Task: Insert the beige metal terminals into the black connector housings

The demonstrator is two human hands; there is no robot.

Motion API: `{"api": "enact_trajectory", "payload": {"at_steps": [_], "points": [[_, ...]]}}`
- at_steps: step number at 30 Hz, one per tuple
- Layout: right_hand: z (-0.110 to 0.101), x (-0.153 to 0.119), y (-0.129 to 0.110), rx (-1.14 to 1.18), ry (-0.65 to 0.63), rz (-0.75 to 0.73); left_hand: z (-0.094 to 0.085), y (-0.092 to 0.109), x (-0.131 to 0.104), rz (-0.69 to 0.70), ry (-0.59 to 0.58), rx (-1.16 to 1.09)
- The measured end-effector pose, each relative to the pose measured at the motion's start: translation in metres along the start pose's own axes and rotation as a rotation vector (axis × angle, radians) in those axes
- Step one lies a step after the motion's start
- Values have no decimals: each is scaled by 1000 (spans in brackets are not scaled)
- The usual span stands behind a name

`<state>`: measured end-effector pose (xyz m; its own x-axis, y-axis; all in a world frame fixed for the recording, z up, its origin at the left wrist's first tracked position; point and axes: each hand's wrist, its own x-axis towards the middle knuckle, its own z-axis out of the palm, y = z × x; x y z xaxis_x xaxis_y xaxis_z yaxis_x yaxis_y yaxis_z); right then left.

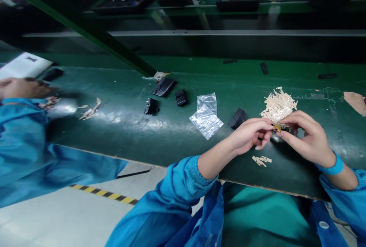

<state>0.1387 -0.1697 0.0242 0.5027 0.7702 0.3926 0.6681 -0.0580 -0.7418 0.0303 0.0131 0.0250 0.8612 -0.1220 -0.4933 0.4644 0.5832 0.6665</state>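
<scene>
In the head view, my left hand [251, 135] and my right hand [310, 138] meet fingertip to fingertip over the green bench. A small yellow strip [276, 127] is pinched between them, its far details hidden by the fingers. Just beyond lies a heap of small flat cream-coloured pieces [278, 104], its near edge touching or close to my fingers. Several similar loose pieces [260, 160] lie nearer the bench's front edge, below my left hand. A black ribbed block [238, 118] rests left of my left wrist.
Clear plastic bags [206, 115] lie mid-bench, with black ribbed blocks [164, 87] farther left. A green post [114, 50] slants down to the bench. At far left, a co-worker's blurred hand [23, 88] is beside a white box [25, 65]. Brown paper [355, 103] lies at right.
</scene>
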Motion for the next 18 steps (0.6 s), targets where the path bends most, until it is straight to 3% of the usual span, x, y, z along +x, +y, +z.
{"api": "enact_trajectory", "payload": {"at_steps": [5,10,14,18], "points": [[2,-2,-8,89,17,-32,-1,-1,0,-86,-81,-32],[4,-5,-8,171,95,144,-4,-3,1,-71,-92,15],[7,-7,-4,255,97,316,-1,-9,1,176,30,259],[10,-9,-3,327,80,384,4,-13,-2,400,134,437]]}}
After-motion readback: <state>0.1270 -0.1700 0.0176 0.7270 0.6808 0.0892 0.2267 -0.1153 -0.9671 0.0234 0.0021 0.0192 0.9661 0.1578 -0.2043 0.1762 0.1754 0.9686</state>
